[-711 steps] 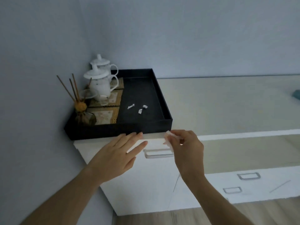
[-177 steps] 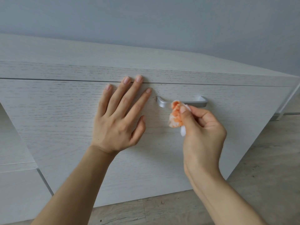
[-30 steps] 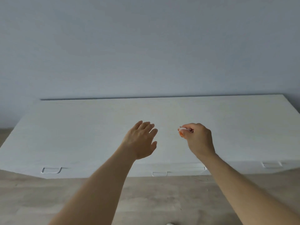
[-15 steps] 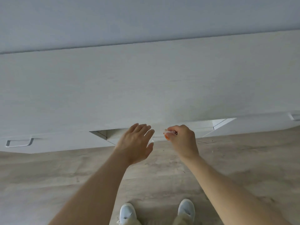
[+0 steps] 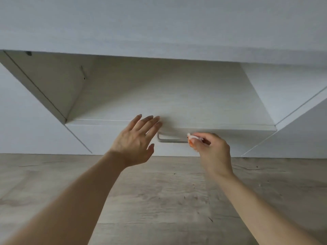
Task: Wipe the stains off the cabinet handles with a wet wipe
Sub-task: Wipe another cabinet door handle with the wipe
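Place: you look down into a home room.
Furniture: you see a white wood-grain cabinet [image 5: 177,32] with a metal-handled drawer [image 5: 177,103].
Floor: you stand on pale wood-look flooring [image 5: 159,200].

Soft even daylight, faint shadows, slight blur, wide-angle edge distortion

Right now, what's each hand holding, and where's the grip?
Right hand pinches the wadded wet wipe at its fingertips, against the handle. Left hand is open, holding nothing.

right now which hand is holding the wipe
The right hand, pinching the orange-stained wipe at the handle; the left hand is open and empty.
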